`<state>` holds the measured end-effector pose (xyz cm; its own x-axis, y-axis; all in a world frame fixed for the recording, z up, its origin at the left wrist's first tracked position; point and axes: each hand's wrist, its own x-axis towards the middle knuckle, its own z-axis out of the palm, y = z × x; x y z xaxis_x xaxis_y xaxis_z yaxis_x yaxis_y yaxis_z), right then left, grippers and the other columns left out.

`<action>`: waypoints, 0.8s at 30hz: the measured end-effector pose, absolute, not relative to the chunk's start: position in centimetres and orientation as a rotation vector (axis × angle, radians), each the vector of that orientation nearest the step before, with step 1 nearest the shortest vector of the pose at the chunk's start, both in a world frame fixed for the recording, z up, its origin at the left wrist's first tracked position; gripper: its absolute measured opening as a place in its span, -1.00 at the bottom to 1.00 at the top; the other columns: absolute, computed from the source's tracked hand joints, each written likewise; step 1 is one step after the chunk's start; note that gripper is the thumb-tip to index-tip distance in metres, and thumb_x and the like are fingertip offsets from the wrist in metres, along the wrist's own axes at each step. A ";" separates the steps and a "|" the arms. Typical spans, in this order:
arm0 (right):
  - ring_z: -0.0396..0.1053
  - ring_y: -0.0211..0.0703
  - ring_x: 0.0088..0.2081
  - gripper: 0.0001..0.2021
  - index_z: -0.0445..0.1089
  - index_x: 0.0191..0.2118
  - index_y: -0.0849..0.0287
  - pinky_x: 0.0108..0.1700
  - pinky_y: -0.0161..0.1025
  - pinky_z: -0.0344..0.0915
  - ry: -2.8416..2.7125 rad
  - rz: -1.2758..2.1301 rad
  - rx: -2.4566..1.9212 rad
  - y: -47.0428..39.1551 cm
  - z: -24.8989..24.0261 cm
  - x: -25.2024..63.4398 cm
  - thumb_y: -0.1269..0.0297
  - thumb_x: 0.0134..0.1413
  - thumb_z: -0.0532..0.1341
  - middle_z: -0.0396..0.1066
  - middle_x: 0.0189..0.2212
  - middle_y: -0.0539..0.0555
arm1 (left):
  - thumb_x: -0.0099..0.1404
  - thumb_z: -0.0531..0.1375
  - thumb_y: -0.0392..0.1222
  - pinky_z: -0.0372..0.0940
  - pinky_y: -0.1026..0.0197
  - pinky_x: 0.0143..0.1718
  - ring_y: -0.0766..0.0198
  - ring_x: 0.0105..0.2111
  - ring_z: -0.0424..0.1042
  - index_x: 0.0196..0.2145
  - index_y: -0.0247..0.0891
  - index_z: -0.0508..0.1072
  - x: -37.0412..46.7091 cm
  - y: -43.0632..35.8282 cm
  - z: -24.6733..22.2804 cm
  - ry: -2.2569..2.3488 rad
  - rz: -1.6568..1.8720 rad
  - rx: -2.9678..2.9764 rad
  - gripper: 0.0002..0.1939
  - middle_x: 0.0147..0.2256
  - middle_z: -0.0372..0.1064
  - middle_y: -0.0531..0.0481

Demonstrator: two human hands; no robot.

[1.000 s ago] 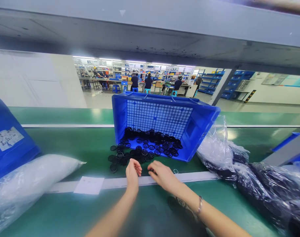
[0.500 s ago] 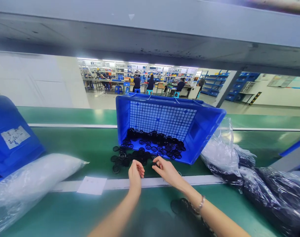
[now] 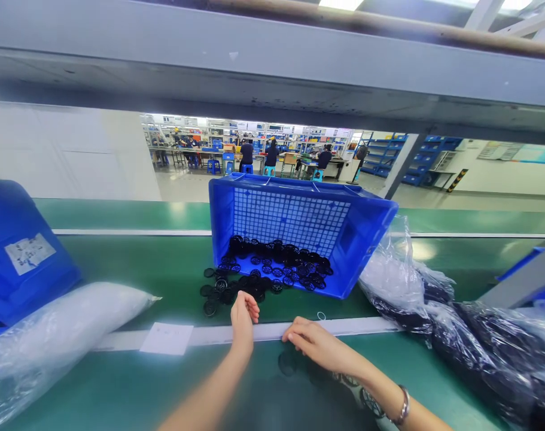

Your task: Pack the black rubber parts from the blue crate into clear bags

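Note:
My left hand (image 3: 244,314) is loosely curled at the front edge of a pile of black spoked plastic discs (image 3: 243,287); anything inside it is hidden. My right hand (image 3: 314,342) hovers over the white strip and near green belt, fingers bent and thumb slightly apart, no disc visible between them. Just below its fingertips is a blurred dark disc (image 3: 288,363). More spoked discs (image 3: 371,402) show partly behind the right forearm. A blue crate (image 3: 366,245) lies tipped on its side, open towards me, discs spilling from it.
A stuffed clear plastic bag (image 3: 88,311) and another blue crate (image 3: 25,251) are at left, beside a paper slip (image 3: 167,339). Bags of black parts (image 3: 474,335) lie at right. A grey shelf beam (image 3: 272,66) crosses overhead. People sit working far behind.
My right hand has drawn back from the pile towards me, and the black disc it held no longer shows in its fingers. My left hand stays nearly in place.

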<state>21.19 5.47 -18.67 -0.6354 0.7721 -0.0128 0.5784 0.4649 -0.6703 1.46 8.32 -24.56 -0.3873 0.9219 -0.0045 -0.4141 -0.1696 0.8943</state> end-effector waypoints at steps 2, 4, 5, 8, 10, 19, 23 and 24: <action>0.40 -0.12 -0.21 -0.67 0.52 -0.20 0.08 -0.15 -0.25 0.28 -2.522 0.973 -1.081 5.1 -18.4 21.1 0.20 0.36 0.00 0.47 -0.27 0.05 | 0.24 0.09 0.30 0.13 0.35 -0.65 0.39 -0.67 0.22 -0.57 -0.27 0.33 1.0 8.7 -24.4 1.074 1.736 0.688 -0.45 -0.64 0.27 0.06; 0.42 -0.14 -0.25 -0.68 0.52 -0.23 0.07 -0.18 -0.27 0.27 -2.602 1.001 -1.034 5.0 -18.2 20.7 0.23 0.35 0.01 0.50 -0.30 0.02 | 0.23 0.09 0.29 0.12 0.35 -0.66 0.39 -0.68 0.23 -0.57 -0.26 0.34 0.3 9.1 -24.3 1.076 1.745 0.666 -0.46 -0.63 0.28 0.05; 0.42 -0.15 -0.27 -0.70 0.52 -0.25 0.07 -0.20 -0.28 0.27 -2.622 0.974 -1.035 5.3 -18.2 20.4 0.24 0.34 0.02 0.50 -0.32 0.01 | 0.23 0.09 0.29 0.12 0.35 -0.67 0.38 -0.68 0.23 -0.57 -0.26 0.34 -0.1 9.4 -24.3 1.078 1.752 0.656 -0.47 -0.63 0.28 0.05; 0.41 -0.15 -0.29 -0.81 0.46 -0.24 0.09 -0.22 -0.27 0.28 -2.583 0.665 -1.124 7.1 -18.6 19.0 0.32 0.28 0.09 0.46 -0.32 0.02 | 0.22 0.10 0.29 0.12 0.35 -0.67 0.39 -0.68 0.23 -0.57 -0.26 0.33 -0.8 9.9 -24.6 1.086 1.776 0.640 -0.47 -0.63 0.28 0.06; 0.41 -0.10 -0.21 -0.83 0.41 -0.14 0.09 -0.17 -0.22 0.32 -2.525 0.385 -1.162 8.9 -19.0 17.8 0.40 0.22 0.12 0.42 -0.23 0.06 | 0.21 0.11 0.30 0.12 0.35 -0.67 0.39 -0.69 0.22 -0.57 -0.26 0.33 -1.0 10.1 -24.8 1.091 1.789 0.641 -0.47 -0.64 0.27 0.07; 0.37 -0.03 -0.10 -0.75 0.31 -0.01 0.16 -0.06 -0.13 0.34 -2.500 0.094 -1.087 14.0 -20.5 13.3 0.47 0.21 0.14 0.33 -0.08 0.18 | 0.22 0.10 0.32 0.13 0.36 -0.68 0.40 -0.69 0.23 -0.56 -0.27 0.33 -0.9 10.4 -25.5 1.093 1.802 0.676 -0.44 -0.65 0.27 0.07; 0.38 -0.14 -0.26 -0.84 0.32 -0.13 0.11 -0.20 -0.25 0.29 -2.502 0.110 -1.109 12.7 -20.0 14.0 0.47 0.24 0.10 0.38 -0.30 0.03 | 0.23 0.09 0.33 0.12 0.37 -0.69 0.39 -0.69 0.23 -0.56 -0.27 0.34 -0.9 10.4 -25.4 1.101 1.799 0.675 -0.43 -0.65 0.28 0.06; 0.38 -0.16 -0.30 -0.84 0.32 -0.13 0.09 -0.24 -0.27 0.27 -2.505 0.117 -1.107 12.1 -20.0 14.7 0.46 0.24 0.09 0.38 -0.34 0.01 | 0.23 0.09 0.33 0.13 0.37 -0.69 0.39 -0.69 0.23 -0.56 -0.27 0.34 -0.9 10.4 -25.3 1.102 1.799 0.675 -0.43 -0.65 0.28 0.05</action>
